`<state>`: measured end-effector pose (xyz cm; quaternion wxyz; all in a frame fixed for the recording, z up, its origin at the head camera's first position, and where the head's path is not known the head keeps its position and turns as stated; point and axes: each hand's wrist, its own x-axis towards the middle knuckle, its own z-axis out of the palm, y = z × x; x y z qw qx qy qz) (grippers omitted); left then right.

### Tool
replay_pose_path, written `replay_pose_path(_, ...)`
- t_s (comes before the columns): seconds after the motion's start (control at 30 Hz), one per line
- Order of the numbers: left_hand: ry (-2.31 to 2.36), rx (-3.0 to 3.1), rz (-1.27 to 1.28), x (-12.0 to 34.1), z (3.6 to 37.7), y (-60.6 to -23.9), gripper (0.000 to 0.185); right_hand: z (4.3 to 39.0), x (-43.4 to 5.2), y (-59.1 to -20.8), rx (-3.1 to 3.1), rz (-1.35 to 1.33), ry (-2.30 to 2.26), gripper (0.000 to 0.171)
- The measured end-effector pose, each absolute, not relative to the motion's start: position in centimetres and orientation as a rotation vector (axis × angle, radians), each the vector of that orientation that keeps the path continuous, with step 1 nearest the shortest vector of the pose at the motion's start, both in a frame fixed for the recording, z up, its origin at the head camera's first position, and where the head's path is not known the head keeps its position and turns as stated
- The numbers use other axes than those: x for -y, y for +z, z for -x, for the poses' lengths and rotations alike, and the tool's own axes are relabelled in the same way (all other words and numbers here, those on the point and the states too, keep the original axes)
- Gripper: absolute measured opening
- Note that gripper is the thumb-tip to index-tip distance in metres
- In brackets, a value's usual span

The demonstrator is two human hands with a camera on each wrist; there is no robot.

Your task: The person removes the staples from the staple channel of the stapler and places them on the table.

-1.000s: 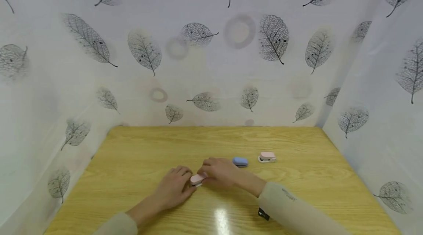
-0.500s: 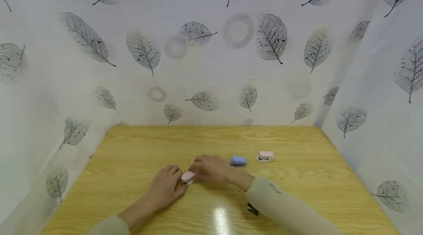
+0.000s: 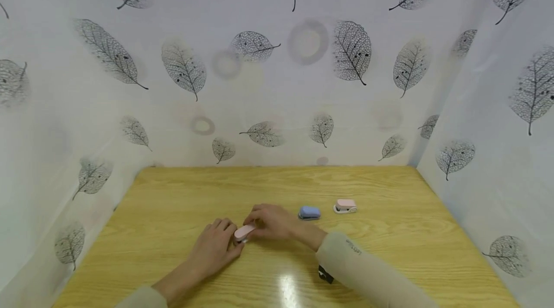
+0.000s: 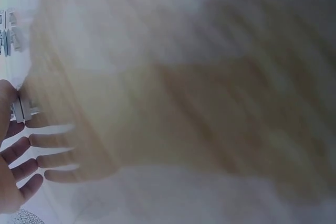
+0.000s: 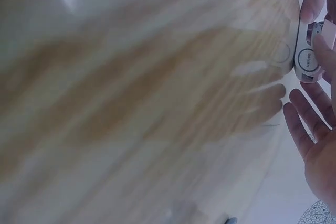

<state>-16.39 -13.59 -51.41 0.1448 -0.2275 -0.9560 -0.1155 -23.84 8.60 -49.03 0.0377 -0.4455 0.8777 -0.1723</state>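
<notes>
In the head view a small pink-and-white stapler (image 3: pixel 244 232) is between my two hands, low at the tabletop. My left hand (image 3: pixel 213 246) holds its front end between thumb and forefinger, the other fingers resting near the table. My right hand (image 3: pixel 271 221) pinches the rear end from the other side and covers that part of it. The right wrist view shows the white side of the stapler (image 5: pixel 307 59) with a round ring and small print, the right thumb lying against it. Only an edge of the stapler (image 4: pixel 22 106) shows in the left wrist view.
A blue stapler (image 3: pixel 309 212) stands just beyond the right wrist, with a second pink-and-white stapler (image 3: pixel 345 206) to its right. A black object (image 3: pixel 325 274) is partly hidden under the right sleeve. Leaf-patterned curtains (image 3: pixel 264 91) enclose the wooden table (image 3: pixel 207 187).
Both hands have moved a little left with the pink stapler, which now slants more. The blue stapler is more fully uncovered by the right hand. The view has shifted slightly.
</notes>
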Motion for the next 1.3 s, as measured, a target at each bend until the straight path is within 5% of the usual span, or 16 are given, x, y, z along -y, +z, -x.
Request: replay_pose_path(1.3, -0.279, 2.788, 0.635, 13.1, 16.3, -51.0, 0.03, 23.6, -7.8, -49.5, -2.683, 1.345, -0.524, 0.032)
